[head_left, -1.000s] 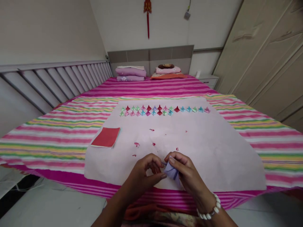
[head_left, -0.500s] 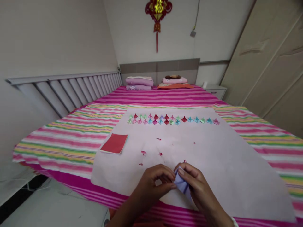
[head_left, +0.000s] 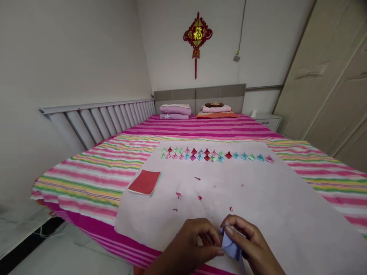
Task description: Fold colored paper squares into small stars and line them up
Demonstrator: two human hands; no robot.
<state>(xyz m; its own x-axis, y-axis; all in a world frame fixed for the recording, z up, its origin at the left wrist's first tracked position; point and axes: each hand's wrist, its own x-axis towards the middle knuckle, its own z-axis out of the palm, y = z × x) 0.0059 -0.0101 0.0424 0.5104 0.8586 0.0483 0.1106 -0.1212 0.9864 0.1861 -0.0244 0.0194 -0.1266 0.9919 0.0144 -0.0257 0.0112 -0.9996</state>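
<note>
A partly folded sheet of lavender origami paper (head_left: 231, 246) is held low over the front of a large white sheet (head_left: 160, 225). My right hand (head_left: 252, 242) grips it, thumb on top and fingers behind. My left hand (head_left: 197, 244) is closed in a pinch at the paper's left edge, thumb and forefinger touching it. Toward the far side of the white sheet, small folded paper pieces (head_left: 207, 154) in red, pink, green and blue stand in two rows. A stack of square paper (head_left: 145, 182), red on top, lies at the left.
Small red paper scraps (head_left: 179, 195) are scattered between my hands and the rows. The white sheet lies on a bed with a striped cover (head_left: 94, 175). Folded bedding (head_left: 175, 110) sits by the headboard (head_left: 220, 95). A grey radiator (head_left: 111, 118) runs along the left wall.
The view has tilted upward and shifted a little, so everything appears lower and more to the right. Both hands still hold the lavender paper, which has turned slightly.
</note>
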